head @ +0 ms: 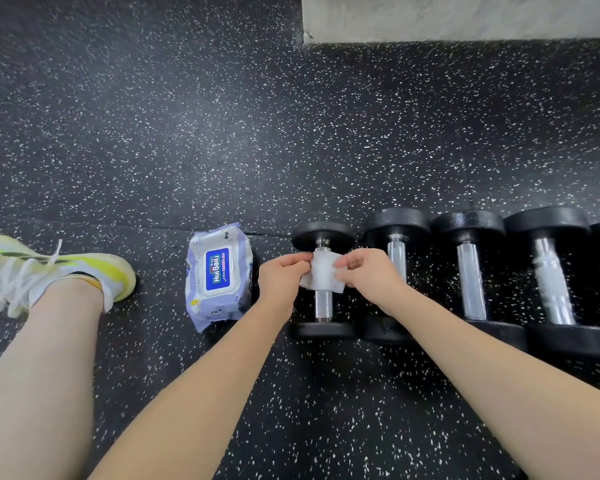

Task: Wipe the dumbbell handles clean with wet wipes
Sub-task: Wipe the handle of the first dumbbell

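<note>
White wet wipe (321,274) sits pinched at its edges between the fingertips of our left hand (280,279) and right hand (368,277), draped over the first dumbbell's handle (323,303). We judge the wiping barely begun: the neighbouring handles (471,282) wait in the row. On the floor just left lies the wipes pack (218,273), labelled "HuiBeiLi" as far as we can read.

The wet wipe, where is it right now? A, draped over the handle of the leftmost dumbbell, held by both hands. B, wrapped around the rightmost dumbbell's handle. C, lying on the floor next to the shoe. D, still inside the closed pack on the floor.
A: the wet wipe lies over the leftmost dumbbell's handle, pinched by the left hand and right hand.
</note>
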{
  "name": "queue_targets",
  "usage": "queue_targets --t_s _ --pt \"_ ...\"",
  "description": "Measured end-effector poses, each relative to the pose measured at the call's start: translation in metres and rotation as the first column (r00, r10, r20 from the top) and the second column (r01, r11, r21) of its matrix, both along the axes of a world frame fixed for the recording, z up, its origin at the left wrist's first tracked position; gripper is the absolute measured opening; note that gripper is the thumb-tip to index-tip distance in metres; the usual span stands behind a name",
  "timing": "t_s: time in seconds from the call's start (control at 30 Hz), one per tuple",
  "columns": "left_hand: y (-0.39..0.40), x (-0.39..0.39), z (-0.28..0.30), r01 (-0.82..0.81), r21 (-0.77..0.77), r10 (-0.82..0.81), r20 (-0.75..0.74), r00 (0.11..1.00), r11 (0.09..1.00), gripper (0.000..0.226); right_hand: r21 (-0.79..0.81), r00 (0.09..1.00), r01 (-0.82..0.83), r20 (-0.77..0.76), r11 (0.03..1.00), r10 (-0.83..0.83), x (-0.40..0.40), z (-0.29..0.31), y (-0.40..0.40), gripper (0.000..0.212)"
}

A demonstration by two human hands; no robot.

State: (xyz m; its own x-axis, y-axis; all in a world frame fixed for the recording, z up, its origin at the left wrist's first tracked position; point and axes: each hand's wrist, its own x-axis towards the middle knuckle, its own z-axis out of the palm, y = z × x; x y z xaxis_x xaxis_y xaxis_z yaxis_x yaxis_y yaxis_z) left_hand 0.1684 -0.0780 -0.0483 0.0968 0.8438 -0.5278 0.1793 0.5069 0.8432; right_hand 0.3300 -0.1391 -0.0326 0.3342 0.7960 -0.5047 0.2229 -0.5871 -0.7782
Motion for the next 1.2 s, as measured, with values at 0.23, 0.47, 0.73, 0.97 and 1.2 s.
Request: queue_targets --t_s 0.23,0.47,0.73,0.97,1.2 --pt "0.009 0.007 -0.006 0.004 0.003 -0.004 0.041 0.999 1.0 0.025 0.047 0.994 0.11 -0.033 0.993 -0.108 -0.004 -0.003 0.012 0.021" --pt "0.001 0.002 0.0 0.08 0.005 -0.08 0.008 0.997 0.997 0.017 0.045 0.995 0.085 -0.064 0.995 -0.082 -0.001 0.0 0.007 0.016" --pt "-0.018 -0.006 0.009 0.147 0.012 -0.144 -0.143 0.979 0.989 0.012 -0.051 0.998 -0.033 -0.054 0.998 0.03 -0.001 0.015 -0.006 0.021" --pt "-0.026 -0.015 0.017 0.308 -0.018 -0.294 -0.353 0.888 0.951 0.016 -0.138 0.981 -0.185 0.029 0.973 0.191 -0.003 0.025 -0.012 0.011" --pt "-0.032 -0.021 0.021 0.379 -0.063 -0.372 -0.399 0.838 0.923 0.014 -0.258 0.946 -0.299 0.047 0.918 0.321 -0.006 0.035 -0.015 0.015"
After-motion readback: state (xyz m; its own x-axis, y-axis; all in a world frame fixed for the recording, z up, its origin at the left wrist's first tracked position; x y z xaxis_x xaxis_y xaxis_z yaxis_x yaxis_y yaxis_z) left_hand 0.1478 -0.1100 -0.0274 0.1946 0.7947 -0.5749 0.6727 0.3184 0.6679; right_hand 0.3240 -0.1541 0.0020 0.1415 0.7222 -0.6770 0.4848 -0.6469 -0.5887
